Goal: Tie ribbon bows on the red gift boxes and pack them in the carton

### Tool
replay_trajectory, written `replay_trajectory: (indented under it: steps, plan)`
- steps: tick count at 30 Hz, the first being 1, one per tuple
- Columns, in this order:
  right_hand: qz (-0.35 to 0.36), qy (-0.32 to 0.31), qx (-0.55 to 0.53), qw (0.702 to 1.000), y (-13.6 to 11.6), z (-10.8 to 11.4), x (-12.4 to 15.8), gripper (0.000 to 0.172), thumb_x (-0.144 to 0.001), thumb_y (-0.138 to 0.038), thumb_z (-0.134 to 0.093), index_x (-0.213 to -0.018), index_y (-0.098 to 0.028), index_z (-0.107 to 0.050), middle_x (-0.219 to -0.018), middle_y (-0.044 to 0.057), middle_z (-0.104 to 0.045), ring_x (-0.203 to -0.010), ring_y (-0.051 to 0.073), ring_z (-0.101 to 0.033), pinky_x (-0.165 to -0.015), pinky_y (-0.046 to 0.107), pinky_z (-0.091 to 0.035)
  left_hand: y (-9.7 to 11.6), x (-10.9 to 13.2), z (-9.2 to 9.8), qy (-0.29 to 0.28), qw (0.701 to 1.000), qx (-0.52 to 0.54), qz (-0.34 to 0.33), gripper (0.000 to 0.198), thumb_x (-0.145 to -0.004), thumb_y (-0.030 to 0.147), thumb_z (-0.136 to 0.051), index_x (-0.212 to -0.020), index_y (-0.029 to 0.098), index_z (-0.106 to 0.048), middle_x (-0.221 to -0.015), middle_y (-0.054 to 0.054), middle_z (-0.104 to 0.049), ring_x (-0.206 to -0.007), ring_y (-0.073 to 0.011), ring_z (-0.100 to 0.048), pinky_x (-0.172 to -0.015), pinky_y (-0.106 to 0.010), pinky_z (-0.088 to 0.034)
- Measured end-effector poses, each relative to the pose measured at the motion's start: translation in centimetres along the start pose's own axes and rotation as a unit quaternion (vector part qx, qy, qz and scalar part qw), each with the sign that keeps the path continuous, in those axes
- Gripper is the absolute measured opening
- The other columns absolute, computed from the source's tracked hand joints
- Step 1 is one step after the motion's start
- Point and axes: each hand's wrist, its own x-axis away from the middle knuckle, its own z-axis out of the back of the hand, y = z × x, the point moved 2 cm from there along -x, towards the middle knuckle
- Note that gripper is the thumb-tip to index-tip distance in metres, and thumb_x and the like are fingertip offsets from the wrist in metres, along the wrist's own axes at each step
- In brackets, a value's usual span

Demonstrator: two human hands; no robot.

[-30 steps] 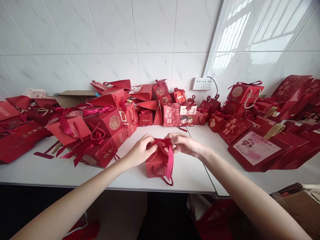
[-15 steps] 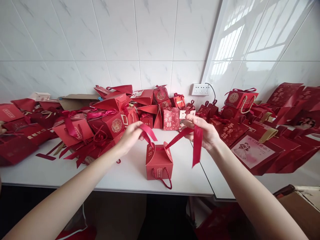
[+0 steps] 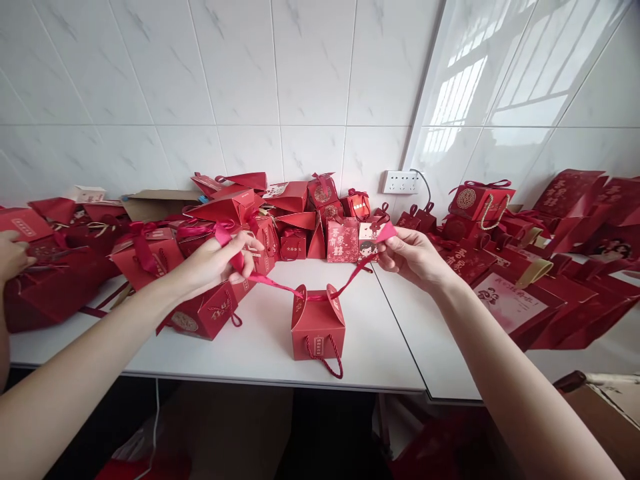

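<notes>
A small red gift box (image 3: pixel 318 332) with a cord handle stands near the front edge of the white table (image 3: pixel 260 347). A red ribbon (image 3: pixel 280 287) runs through its top flaps and stretches out to both sides. My left hand (image 3: pixel 215 261) is closed on the ribbon's left end, up and to the left of the box. My right hand (image 3: pixel 411 254) pinches the right end, up and to the right. Both ribbon halves are pulled taut.
Many red gift boxes and bags (image 3: pixel 220 227) are piled along the tiled wall, with flat red bags (image 3: pixel 515 303) at the right. A white wall socket (image 3: pixel 399 181) sits behind them. Another person's hand (image 3: pixel 11 255) shows at the far left edge.
My hands went from working at the box top to pulling the ribbon ends apart, left hand moving left, right hand right. The ribbon is now stretched tight.
</notes>
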Motion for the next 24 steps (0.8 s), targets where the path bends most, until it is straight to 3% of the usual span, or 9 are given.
replay_trajectory:
  steps: [3,7,12,18,21,24]
  plan:
    - [0.012,-0.001,-0.027,1.000,-0.4,0.1,0.1,0.039,-0.061,-0.051,-0.078,-0.061,-0.019,-0.056,-0.057,-0.005,-0.047,-0.039,0.004,-0.032,-0.042,0.023,-0.029,-0.4,0.6,1.5,-0.020,0.994,-0.107,0.031,0.035,-0.075,0.053,-0.062,-0.084,0.019,-0.067,-0.053,-0.007,-0.062,-0.033,-0.0106,-0.043,-0.032,-0.022,-0.033]
    - [0.005,0.000,-0.060,0.998,-0.3,0.3,0.3,0.041,-0.058,-0.052,-0.078,-0.062,-0.020,-0.053,-0.059,-0.007,-0.042,-0.037,0.003,-0.023,-0.040,0.021,-0.023,-0.6,1.5,2.1,-0.085,0.980,-0.150,0.100,0.044,-0.072,0.059,-0.061,-0.091,0.021,-0.069,-0.055,-0.009,-0.065,-0.037,-0.0191,-0.054,-0.033,-0.027,-0.040]
    - [-0.008,-0.065,-0.079,0.995,0.8,1.0,0.5,0.043,-0.058,-0.056,-0.076,-0.055,-0.021,-0.052,-0.050,-0.008,-0.025,-0.038,0.004,-0.019,-0.041,0.021,-0.020,-0.5,2.0,2.2,-0.152,0.960,-0.221,0.081,0.031,-0.068,0.048,-0.069,-0.086,0.022,-0.072,-0.061,-0.007,-0.068,-0.065,-0.0244,-0.066,-0.061,-0.028,-0.051]
    - [0.000,-0.053,-0.100,0.994,2.2,2.7,0.5,0.043,-0.066,-0.053,-0.071,-0.050,-0.020,-0.049,-0.050,-0.007,-0.017,-0.041,0.006,-0.018,-0.041,0.022,-0.022,-1.2,2.3,1.5,-0.138,0.924,-0.340,0.104,0.049,-0.076,0.052,-0.055,-0.114,0.022,-0.061,-0.058,0.000,-0.067,-0.077,-0.0227,-0.065,-0.079,-0.029,-0.046]
    - [0.008,-0.028,-0.125,0.992,2.4,3.3,0.6,0.042,-0.067,-0.050,-0.071,-0.048,-0.020,-0.049,-0.050,-0.007,-0.015,-0.041,0.006,-0.017,-0.039,0.021,-0.022,-1.6,2.3,0.7,-0.187,0.880,-0.419,0.119,0.034,-0.078,0.050,-0.051,-0.087,0.022,-0.068,-0.057,0.001,-0.066,-0.068,-0.0197,-0.063,-0.070,-0.025,-0.044]
    - [-0.003,0.018,-0.157,0.987,2.5,3.8,0.8,0.032,-0.068,-0.043,-0.069,-0.050,-0.020,-0.055,-0.049,-0.007,-0.021,-0.041,0.006,-0.023,-0.038,0.020,-0.026,-1.9,2.1,0.7,-0.210,0.846,-0.473,0.126,0.032,-0.075,0.046,-0.053,-0.060,0.020,-0.061,-0.055,0.000,-0.064,-0.052,-0.0158,-0.055,-0.054,-0.024,-0.037]
